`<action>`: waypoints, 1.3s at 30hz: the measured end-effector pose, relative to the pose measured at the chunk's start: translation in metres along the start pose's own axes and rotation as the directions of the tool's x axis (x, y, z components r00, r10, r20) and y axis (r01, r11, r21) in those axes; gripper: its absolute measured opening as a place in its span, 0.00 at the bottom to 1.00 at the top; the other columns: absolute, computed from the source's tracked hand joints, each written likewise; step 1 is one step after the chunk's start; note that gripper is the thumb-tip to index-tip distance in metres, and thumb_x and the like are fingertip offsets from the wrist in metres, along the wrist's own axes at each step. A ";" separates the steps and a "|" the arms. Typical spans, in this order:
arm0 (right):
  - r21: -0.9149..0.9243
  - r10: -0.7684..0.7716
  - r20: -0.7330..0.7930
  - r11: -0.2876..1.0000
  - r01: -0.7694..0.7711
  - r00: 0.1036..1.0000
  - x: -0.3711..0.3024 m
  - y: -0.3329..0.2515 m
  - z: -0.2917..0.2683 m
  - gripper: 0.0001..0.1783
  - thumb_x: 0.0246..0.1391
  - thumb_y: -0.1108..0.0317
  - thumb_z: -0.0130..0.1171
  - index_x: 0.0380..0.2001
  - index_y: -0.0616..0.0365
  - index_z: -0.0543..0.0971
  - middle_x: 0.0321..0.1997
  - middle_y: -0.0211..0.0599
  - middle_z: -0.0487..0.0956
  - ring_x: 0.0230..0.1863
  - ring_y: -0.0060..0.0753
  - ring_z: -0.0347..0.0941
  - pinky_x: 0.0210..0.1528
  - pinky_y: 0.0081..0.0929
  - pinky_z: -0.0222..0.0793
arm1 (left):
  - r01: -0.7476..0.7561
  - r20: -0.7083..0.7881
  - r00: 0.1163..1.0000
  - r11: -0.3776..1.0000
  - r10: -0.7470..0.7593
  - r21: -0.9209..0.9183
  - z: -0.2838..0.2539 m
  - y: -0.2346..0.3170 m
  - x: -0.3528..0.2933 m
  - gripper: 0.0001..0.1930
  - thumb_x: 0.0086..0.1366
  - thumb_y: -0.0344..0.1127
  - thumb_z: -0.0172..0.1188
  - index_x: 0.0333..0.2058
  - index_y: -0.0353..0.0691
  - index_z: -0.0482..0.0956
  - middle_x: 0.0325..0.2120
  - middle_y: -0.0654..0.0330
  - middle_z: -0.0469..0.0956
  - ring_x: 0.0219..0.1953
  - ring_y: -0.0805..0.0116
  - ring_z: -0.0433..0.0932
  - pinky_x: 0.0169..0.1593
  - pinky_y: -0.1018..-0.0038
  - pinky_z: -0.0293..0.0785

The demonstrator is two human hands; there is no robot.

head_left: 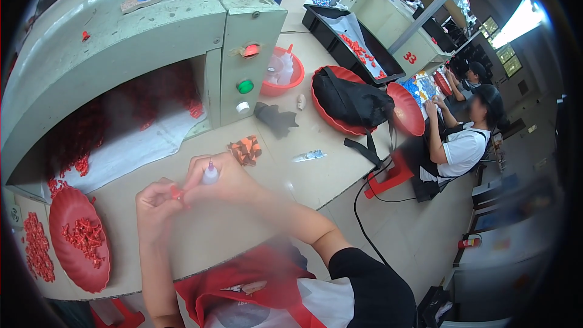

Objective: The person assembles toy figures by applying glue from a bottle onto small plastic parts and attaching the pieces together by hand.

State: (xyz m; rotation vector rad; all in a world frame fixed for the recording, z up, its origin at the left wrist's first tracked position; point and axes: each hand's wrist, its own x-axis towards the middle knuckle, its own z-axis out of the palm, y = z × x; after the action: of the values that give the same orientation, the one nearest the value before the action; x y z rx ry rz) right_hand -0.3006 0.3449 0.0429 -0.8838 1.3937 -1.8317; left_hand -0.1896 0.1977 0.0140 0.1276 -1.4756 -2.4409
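Note:
My left hand (pixel 155 206) is closed, its fingertips pinching a small red piece (pixel 177 193) above the table's near part. My right hand (pixel 228 177) is wrapped round a small white squeeze bottle (pixel 210 175) with a pointed purplish tip, which points upward. The right thumb and forefinger also reach the red piece, so both hands meet at it. The piece's exact shape is too small to make out. A crumpled orange and brown patterned scrap (pixel 245 150) lies just beyond my right hand.
A pale green machine (pixel 121 30) stands ahead, red pieces on white cloth (pixel 115 167) in its opening. At left are a red scalloped tray (pixel 64 206) and loose red pieces (pixel 37 249). A bottle-filled bowl (pixel 296 76), black bag (pixel 349 100) and black tray (pixel 316 21) lie right; co-workers sit beyond.

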 end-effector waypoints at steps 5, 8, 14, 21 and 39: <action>-0.005 0.011 -0.013 1.000 -0.011 1.000 -0.002 0.001 0.005 0.07 0.38 0.75 0.69 0.22 0.62 0.78 0.26 0.30 0.75 0.29 0.19 0.70 0.33 0.18 0.64 | 0.029 -0.001 1.000 0.999 -0.030 -0.029 -0.006 -0.001 -0.004 0.13 0.46 0.15 0.56 0.32 0.36 0.77 0.27 0.60 0.73 0.29 0.71 0.74 0.31 0.73 0.77; -0.015 0.025 0.009 1.000 -0.025 1.000 -0.005 0.002 0.007 0.07 0.38 0.75 0.69 0.22 0.62 0.78 0.26 0.30 0.75 0.29 0.18 0.70 0.33 0.18 0.65 | 0.037 -0.011 0.999 0.999 -0.038 -0.030 -0.007 -0.003 -0.010 0.13 0.46 0.15 0.56 0.32 0.36 0.77 0.27 0.60 0.74 0.29 0.70 0.75 0.31 0.73 0.77; -0.196 -0.011 -0.047 0.981 0.001 0.999 0.000 0.010 -0.002 0.06 0.39 0.76 0.67 0.21 0.63 0.78 0.25 0.32 0.79 0.27 0.16 0.73 0.29 0.15 0.69 | 0.161 -0.090 0.983 0.986 -0.163 -0.032 -0.007 -0.006 -0.009 0.14 0.51 0.23 0.61 0.38 0.28 0.74 0.33 0.54 0.76 0.32 0.65 0.78 0.35 0.73 0.75; -0.153 0.038 -0.110 0.987 -0.055 0.993 0.013 0.011 -0.008 0.05 0.40 0.78 0.65 0.24 0.66 0.79 0.24 0.34 0.79 0.25 0.18 0.73 0.29 0.14 0.70 | 0.214 -0.142 0.964 0.974 -0.223 -0.080 -0.004 -0.012 0.008 0.14 0.56 0.29 0.59 0.42 0.30 0.74 0.35 0.55 0.77 0.36 0.68 0.77 0.38 0.76 0.73; -0.198 0.125 -0.172 0.967 -0.159 0.977 0.007 0.009 -0.004 0.07 0.44 0.74 0.62 0.29 0.64 0.80 0.24 0.31 0.79 0.20 0.16 0.71 0.24 0.13 0.65 | 0.275 -0.036 0.954 0.920 -0.296 -0.278 -0.014 -0.017 0.003 0.13 0.58 0.30 0.59 0.42 0.33 0.75 0.33 0.58 0.78 0.35 0.71 0.78 0.37 0.80 0.76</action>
State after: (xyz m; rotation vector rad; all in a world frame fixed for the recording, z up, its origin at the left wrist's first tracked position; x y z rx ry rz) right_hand -0.3068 0.3393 0.0343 -0.7308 1.7307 -1.6974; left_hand -0.1931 0.1924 -0.0076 0.4014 -1.1436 -2.8073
